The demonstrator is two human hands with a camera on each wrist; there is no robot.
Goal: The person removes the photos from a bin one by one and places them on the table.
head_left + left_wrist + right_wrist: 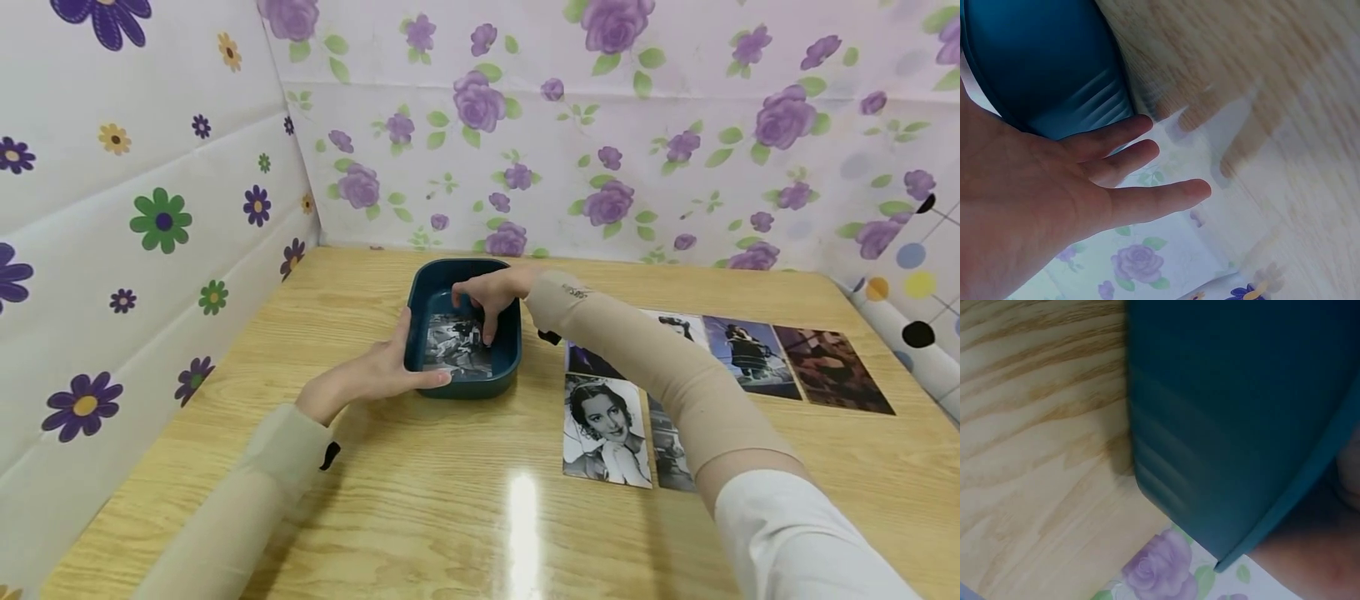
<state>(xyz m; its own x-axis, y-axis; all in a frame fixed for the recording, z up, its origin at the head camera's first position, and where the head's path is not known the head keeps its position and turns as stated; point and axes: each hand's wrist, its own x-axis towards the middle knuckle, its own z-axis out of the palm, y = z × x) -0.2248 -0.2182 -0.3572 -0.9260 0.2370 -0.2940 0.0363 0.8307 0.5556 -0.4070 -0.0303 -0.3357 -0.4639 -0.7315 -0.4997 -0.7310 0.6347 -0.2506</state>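
Note:
A dark teal plastic box (504,385) stands on the wooden table, with a black-and-white photo (453,354) lying inside on its bottom. My left hand (378,367) is at the box's front left corner, its thumb along the front rim. In the left wrist view its straight, spread fingers (1160,203) lie beside the box's outer wall. My right hand (491,296) reaches over the right rim into the box. Its thumb points down at the photo's upper right edge, and its index finger is spread away toward the left; the other fingers are hidden.
Right of the box, several photos lie in two rows, including a black-and-white portrait (606,429), a purple-toned photo (750,354) and a brown one (832,367). My right forearm covers part of them. Flowered sheets (420,150) hang behind and to the left of the table (420,500).

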